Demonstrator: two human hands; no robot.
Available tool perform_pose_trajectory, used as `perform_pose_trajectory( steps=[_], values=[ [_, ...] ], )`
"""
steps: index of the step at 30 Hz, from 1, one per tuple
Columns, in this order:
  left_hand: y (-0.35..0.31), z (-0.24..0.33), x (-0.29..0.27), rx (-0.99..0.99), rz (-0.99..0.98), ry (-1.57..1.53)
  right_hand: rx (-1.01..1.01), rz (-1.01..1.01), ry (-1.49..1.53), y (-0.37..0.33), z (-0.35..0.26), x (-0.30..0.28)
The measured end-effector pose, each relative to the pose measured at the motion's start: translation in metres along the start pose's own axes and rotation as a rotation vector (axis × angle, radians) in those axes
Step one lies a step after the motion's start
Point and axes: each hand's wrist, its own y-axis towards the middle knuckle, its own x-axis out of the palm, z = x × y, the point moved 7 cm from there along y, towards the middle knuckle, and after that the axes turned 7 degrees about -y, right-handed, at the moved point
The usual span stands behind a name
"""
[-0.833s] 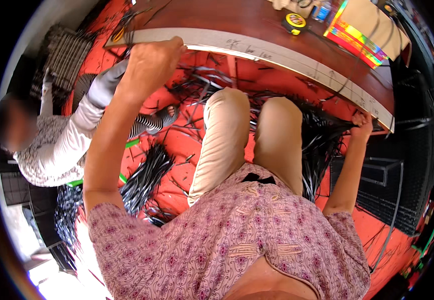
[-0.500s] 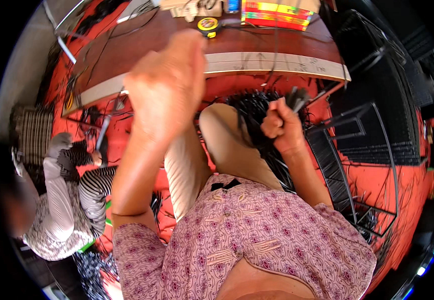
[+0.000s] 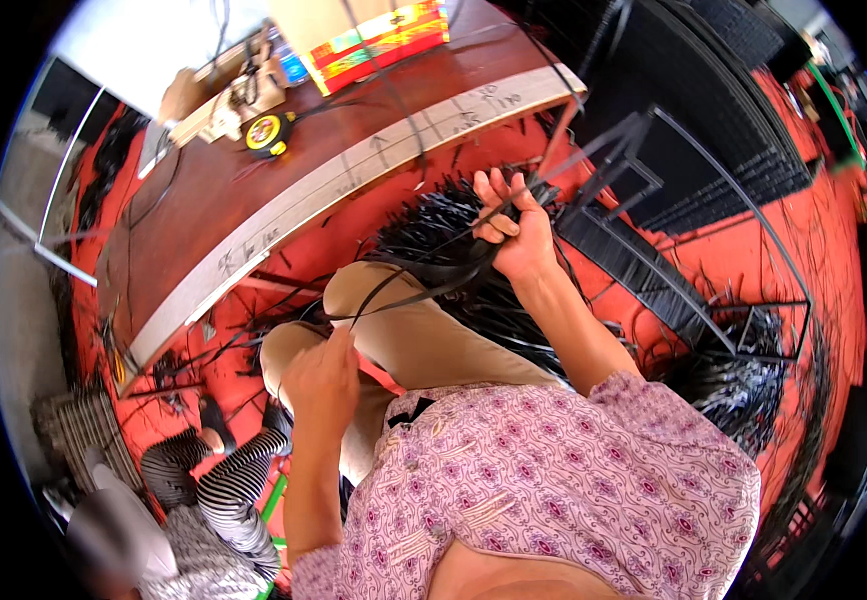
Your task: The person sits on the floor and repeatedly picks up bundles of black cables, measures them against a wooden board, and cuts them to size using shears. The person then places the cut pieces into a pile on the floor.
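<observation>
Drawing together at the fingertips, the left hand, blurred at center left of the frame, seems to pinch one end of some black strips, which bow over the knee at center. The right hand, just right of center, grips them between thumb and curled fingers, probably to stop them slipping. Beyond, a heap of similar strips lies close by, perhaps for easy reach. A table fills the upper left, its tape measure perhaps parked clear of the marked edge.
</observation>
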Motion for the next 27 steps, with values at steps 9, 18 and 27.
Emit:
perform_pose_trajectory(
  steps=[9,18,27],
  values=[
    [-0.039,-0.031,0.026,-0.26,-0.072,-0.303,-0.175,0.071,-0.104,0.001,-0.031,-0.006],
    [-0.005,-0.036,0.002,-0.006,0.067,-0.31,-0.516,0.254,-0.353,-0.004,-0.09,0.011],
    [-0.001,-0.07,0.03,-0.265,0.159,-0.552,-0.499,0.076,-0.323,0.009,-0.114,0.002]
  ],
)
